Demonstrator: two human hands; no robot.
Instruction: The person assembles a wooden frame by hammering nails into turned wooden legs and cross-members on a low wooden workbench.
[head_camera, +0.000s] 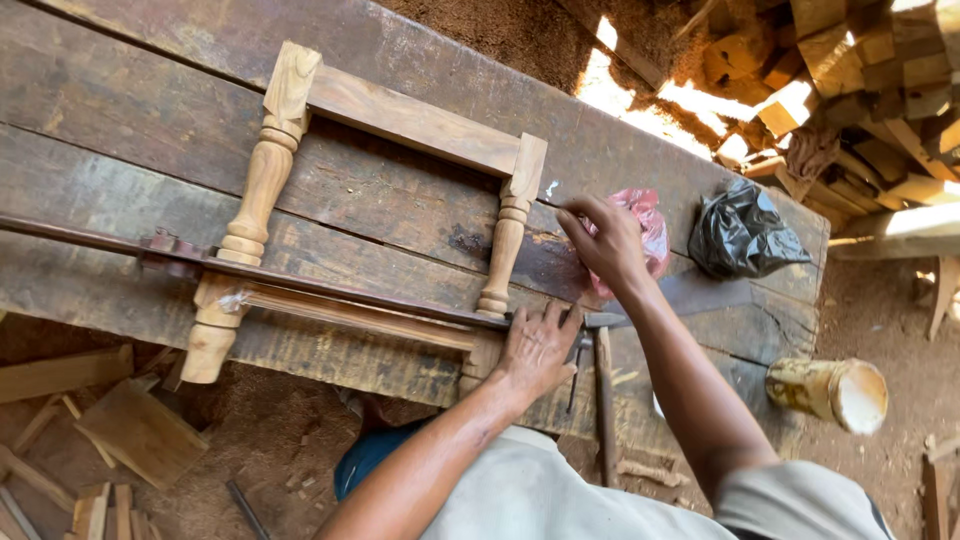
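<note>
Right now the person leans over a rough plank workbench (150, 150) on which lies a wooden frame assembly (400, 120): two turned legs joined by flat rails, lying across the boards. The left hand (537, 347) is spread flat, palm down, pressing on the lower end of the nearer turned leg (503, 250) where the lower rail (350, 315) meets it, gripping nothing, only bearing down. The right hand (605, 240) hovers just beyond that leg, its fingertips pinched together on something very small; what it is I cannot tell. A long clamp bar (100, 240) crosses the frame beneath the far turned leg (258, 190). Behind the right hand sit a pink plastic bag (650, 225) and, farther from the frame, a black plastic bag (742, 232). Past the bench edge near the black bag stands a yellowish can (830, 392), and scrap offcuts (110, 430) litter the sawdust floor below the far leg. As I judge it, the risk lies in the pinch: a piece that small could slip from the fingertips and vanish into a gap between the boards or into the sawdust. The flat left hand holds by pressure alone, so a knock against the frame might shift the joint it steadies.
</note>
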